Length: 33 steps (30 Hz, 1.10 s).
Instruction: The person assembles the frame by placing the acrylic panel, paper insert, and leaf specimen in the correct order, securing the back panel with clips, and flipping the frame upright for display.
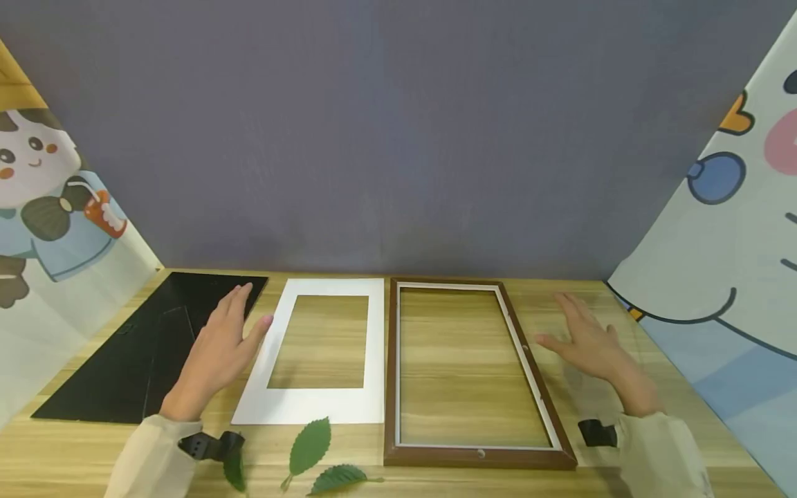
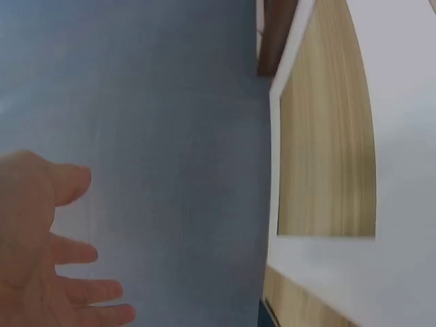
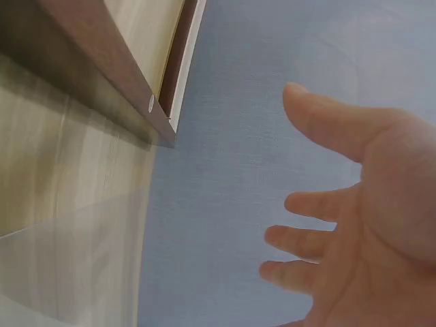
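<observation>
My left hand (image 1: 218, 349) hovers with straight fingers between a black backing board (image 1: 118, 360) and a white mat (image 1: 373, 346) with a rectangular opening. In the left wrist view nothing lies in that hand (image 2: 41, 259). My right hand (image 1: 588, 339) is raised to the right of a brown picture frame (image 1: 479, 456), fingers extended and holding nothing. Its palm (image 3: 381, 218) shows bare in the right wrist view. Below it a clear sheet (image 3: 75, 259) lies on the table, only faintly visible. Green leaves (image 1: 310, 446) lie in front of the mat, one partly behind the left wrist strap.
The wooden table (image 1: 349, 477) ends at a grey back wall (image 1: 386, 138). Cartoon-printed panels (image 1: 685, 263) stand on both sides. Black straps (image 1: 212, 446) with small devices sit on both wrists. The board, mat and frame lie side by side.
</observation>
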### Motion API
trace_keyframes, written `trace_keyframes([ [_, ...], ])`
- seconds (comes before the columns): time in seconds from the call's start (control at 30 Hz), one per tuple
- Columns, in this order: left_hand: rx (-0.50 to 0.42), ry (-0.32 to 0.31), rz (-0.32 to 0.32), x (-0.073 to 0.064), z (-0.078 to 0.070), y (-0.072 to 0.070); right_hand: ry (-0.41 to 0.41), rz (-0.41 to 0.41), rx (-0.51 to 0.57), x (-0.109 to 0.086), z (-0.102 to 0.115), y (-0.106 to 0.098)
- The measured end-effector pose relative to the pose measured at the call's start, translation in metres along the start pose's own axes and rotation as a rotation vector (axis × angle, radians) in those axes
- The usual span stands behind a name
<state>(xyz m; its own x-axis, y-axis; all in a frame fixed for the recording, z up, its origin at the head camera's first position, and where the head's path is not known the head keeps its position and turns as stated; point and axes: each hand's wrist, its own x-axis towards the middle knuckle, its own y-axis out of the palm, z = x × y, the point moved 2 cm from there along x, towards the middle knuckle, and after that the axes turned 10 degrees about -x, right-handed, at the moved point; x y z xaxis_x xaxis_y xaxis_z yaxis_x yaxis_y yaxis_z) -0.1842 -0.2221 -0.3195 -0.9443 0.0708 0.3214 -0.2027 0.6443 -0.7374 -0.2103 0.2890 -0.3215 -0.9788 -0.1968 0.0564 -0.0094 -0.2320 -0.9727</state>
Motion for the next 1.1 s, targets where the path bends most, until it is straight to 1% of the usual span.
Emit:
trace_keyframes([
  [0.13, -0.068, 0.0, -0.006, -0.002, -0.01, 0.002, -0.014, 0.011, 0.004, -0.004, -0.004, 0.002],
  [0.27, -0.085, 0.002, 0.014, -0.004, -0.021, 0.003, -0.019, 0.031, -0.005, -0.005, -0.01, 0.005],
  [0.43, -0.123, -0.004, 0.035, -0.006, -0.032, 0.006, -0.037, 0.026, -0.001, -0.007, -0.018, 0.006],
  [0.57, -0.159, 0.024, 0.029, -0.007, -0.04, 0.01, -0.058, 0.013, 0.054, -0.012, -0.026, 0.006],
  [0.67, -0.17, 0.055, 0.018, -0.007, -0.045, 0.015, -0.045, 0.006, 0.073, -0.017, -0.034, 0.007],
  [0.8, -0.19, 0.068, 0.03, -0.008, -0.051, 0.023, -0.022, 0.011, 0.069, -0.022, -0.044, 0.009],
  [0.9, -0.208, 0.068, 0.058, -0.01, -0.055, 0.028, -0.021, 0.02, 0.053, -0.024, -0.051, 0.01],
  [1.1, -0.225, 0.093, 0.078, -0.015, -0.062, 0.034, -0.015, 0.041, 0.022, -0.027, -0.063, 0.012],
])
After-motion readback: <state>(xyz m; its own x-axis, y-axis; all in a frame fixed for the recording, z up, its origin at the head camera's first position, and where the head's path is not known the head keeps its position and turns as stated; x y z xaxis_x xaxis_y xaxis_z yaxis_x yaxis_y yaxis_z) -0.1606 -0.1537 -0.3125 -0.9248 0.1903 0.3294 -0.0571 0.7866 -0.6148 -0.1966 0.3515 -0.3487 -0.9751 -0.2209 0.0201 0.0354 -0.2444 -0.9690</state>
